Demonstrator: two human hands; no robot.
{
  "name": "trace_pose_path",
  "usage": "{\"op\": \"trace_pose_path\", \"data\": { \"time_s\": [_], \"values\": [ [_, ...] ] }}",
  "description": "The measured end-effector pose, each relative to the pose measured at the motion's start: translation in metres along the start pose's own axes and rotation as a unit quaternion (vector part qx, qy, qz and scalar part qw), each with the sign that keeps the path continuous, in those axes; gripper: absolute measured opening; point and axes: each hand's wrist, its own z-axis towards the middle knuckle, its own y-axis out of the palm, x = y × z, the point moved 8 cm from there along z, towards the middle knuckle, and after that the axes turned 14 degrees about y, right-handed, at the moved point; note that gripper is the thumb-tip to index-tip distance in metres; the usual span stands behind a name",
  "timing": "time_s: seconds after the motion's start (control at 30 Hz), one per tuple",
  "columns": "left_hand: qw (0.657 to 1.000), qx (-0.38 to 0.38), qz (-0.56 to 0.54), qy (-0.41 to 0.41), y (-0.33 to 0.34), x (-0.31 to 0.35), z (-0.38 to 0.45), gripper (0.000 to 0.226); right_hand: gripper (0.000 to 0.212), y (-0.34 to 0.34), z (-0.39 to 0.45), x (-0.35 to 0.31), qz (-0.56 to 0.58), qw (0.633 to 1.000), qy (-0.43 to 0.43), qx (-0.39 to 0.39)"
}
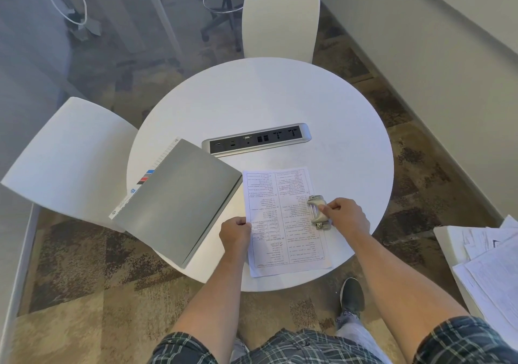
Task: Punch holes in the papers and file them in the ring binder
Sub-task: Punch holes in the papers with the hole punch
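Left hand (235, 233) grip pinches paper (286, 220) edge — rt hand (346, 216) grip closed on hole punch (318, 211).

The print on the paper (286, 220) is too small to read. The left hand (235, 230) covers a part of its left edge, and the hole punch (318, 212) covers a part of its right edge. The right hand (346, 216) hides the right side of the punch. The closed ring binder (176, 199) hides its rings and contents. The stack of papers (493, 262) at the right is cut by the picture's edge.
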Motion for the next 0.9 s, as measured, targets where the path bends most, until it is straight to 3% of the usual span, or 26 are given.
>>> {"op": "trace_pose_path", "data": {
  "time_s": [0.3, 0.7, 0.8, 0.9],
  "values": [
    [1.0, 0.006, 0.0, -0.016, -0.001, -0.005, 0.005, 0.016, 0.056, -0.004, 0.011, 0.001, -0.096, 0.995, 0.035, -0.02],
    [0.998, -0.036, -0.026, -0.042, 0.003, -0.028, 0.019, 0.006, 0.063, 0.003, 0.027, 0.002, -0.202, 0.978, 0.047, -0.028],
    [0.999, -0.034, -0.019, -0.034, 0.001, -0.026, 0.019, 0.004, 0.059, -0.002, 0.026, -0.005, -0.223, 0.974, 0.034, -0.018],
    [0.999, -0.035, -0.019, -0.027, 0.001, -0.024, 0.017, 0.005, 0.043, 0.001, 0.016, -0.008, -0.15, 0.988, -0.01, -0.023]
  ]
}}
